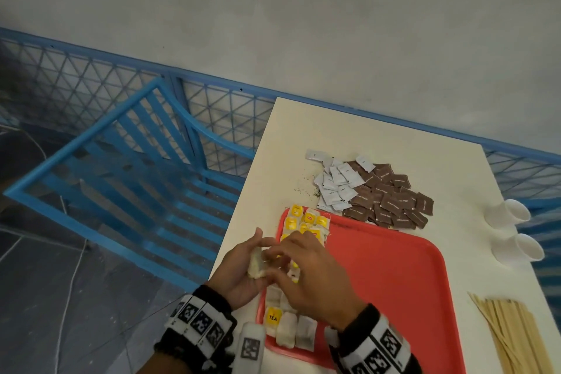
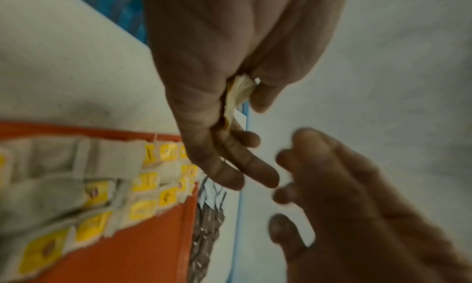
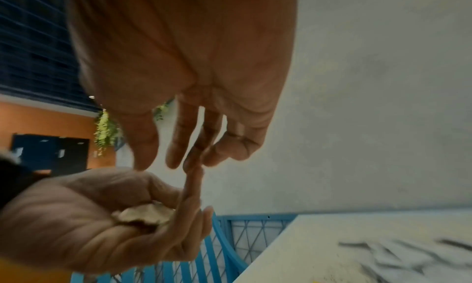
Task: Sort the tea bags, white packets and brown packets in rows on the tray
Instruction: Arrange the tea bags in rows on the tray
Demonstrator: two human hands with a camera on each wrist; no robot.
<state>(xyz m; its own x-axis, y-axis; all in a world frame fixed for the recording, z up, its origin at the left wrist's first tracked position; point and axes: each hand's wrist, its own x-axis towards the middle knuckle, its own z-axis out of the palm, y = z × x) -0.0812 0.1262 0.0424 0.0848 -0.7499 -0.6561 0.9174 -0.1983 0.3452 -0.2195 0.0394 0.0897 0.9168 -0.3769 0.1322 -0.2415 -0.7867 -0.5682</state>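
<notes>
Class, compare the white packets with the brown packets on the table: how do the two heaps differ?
The white packets are pale; the brown packets are dark. The white heap looks smaller and lies to the left, the brown heap to the right. Both lie loose on the table, beyond the red tray, unsorted.

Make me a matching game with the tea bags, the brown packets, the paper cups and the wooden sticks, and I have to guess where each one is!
Things:
1. tea bags
2. brown packets
3. paper cups
4. wooden sticks

Places:
A. heaped on the table just past the tray's far edge
B. lying near the table's right edge, far part
C. in rows along the left side of the red tray
D. bundled at the table's near right corner

Pairs: 1-C, 2-A, 3-B, 4-D
</notes>
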